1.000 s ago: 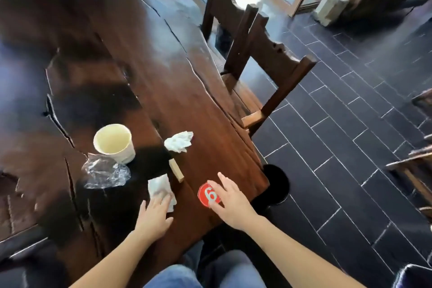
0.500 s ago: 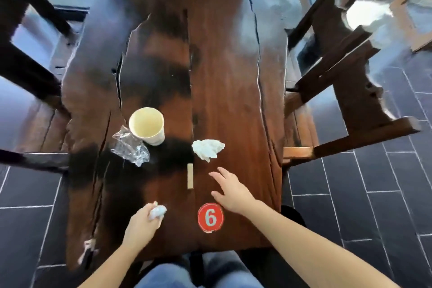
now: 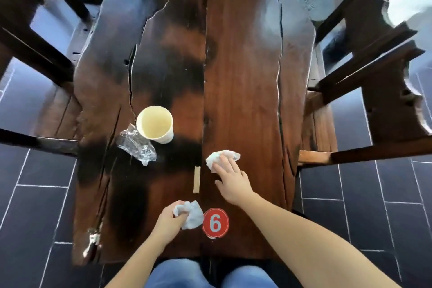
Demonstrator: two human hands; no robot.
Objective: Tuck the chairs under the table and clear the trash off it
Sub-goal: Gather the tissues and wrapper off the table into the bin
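Dark reddish-brown wooden table (image 3: 243,58) with black blotches and pale cracks. Cream paper cup (image 3: 155,124); clear crinkled plastic wrapper (image 3: 136,147); two white crumpled tissues (image 3: 223,158) (image 3: 192,215); pale tan wooden stick (image 3: 196,179); red round sticker (image 3: 215,223) with grey "6". Dark slate floor tiles (image 3: 32,217), white grout.

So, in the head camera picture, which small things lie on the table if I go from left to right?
Crumpled clear plastic → paper cup → small wooden stick → red number 6 disc → crumpled tissue under the right hand.

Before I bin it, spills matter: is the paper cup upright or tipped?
Upright: the paper cup stands on the table, its round mouth facing up.
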